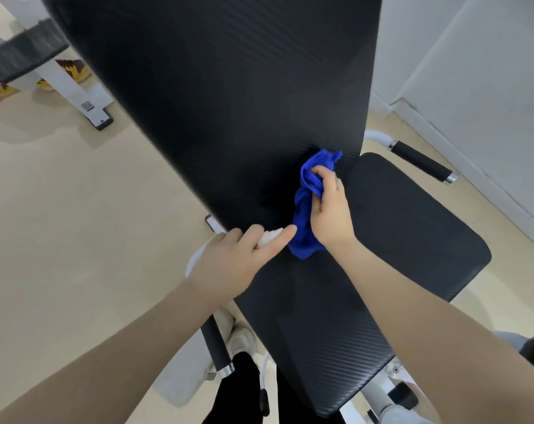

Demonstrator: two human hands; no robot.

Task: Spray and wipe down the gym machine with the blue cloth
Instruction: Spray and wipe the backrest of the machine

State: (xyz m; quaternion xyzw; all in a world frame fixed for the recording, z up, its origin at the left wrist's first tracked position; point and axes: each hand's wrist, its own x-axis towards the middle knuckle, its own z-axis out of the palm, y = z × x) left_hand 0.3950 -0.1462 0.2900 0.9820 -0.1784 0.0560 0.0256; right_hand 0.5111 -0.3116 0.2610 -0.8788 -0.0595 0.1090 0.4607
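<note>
The gym machine's black back pad [223, 96] rises up the middle of the view, and its black seat pad [391, 255] lies below right. My right hand [330, 209] grips a bunched blue cloth [305, 209] and holds it against the lower part of the back pad. My left hand [238, 258] grips a white spray bottle [270, 235] beside the cloth, index finger stretched along the nozzle. Most of the bottle is hidden by that hand.
Black-gripped side handles stick out at the right [421, 162] and lower left [216, 344] of the seat. Another white-framed bench [24, 53] stands at the back left on the beige floor [76, 224]. A white wall [489, 87] runs along the right. My shoe [242, 341] shows under the seat.
</note>
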